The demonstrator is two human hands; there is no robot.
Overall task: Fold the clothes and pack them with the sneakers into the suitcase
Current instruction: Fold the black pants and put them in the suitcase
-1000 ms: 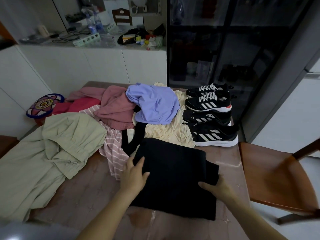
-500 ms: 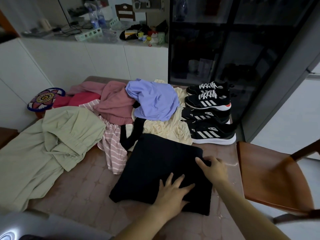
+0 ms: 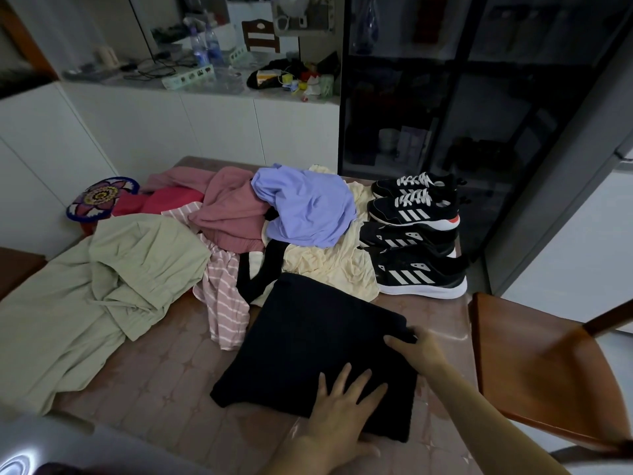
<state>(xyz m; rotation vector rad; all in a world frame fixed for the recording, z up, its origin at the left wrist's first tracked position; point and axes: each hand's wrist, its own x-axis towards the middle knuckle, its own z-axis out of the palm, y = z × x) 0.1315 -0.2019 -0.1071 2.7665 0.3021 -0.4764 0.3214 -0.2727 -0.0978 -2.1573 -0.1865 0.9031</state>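
The black cloth lies folded into a neat square on the bench, close to the person. The left hand lies flat on its near corner with the fingers spread out and straight. The right hand holds the right edge, with the thumb on top and the fingers curled at the fold.

To do this step well, I think the flat hand should press down while the other hand tugs the edge straight. Then the layers line up and no bumps are left. Lift it from under with both hands, so the square does not fall open.

The sneakers, two pairs, sit in a row at the far right of the bench. The other clothes are in a messy heap and not folded yet: a green one, a pink one, a purple one, a cream one and a stripy one.

I see no open suitcase. A shiny grey thing peeks in at the bottom left corner, and I cannot tell if that is it. Nothing looks packed yet. A green basket sits on the far bench, and I cannot tell what is in it
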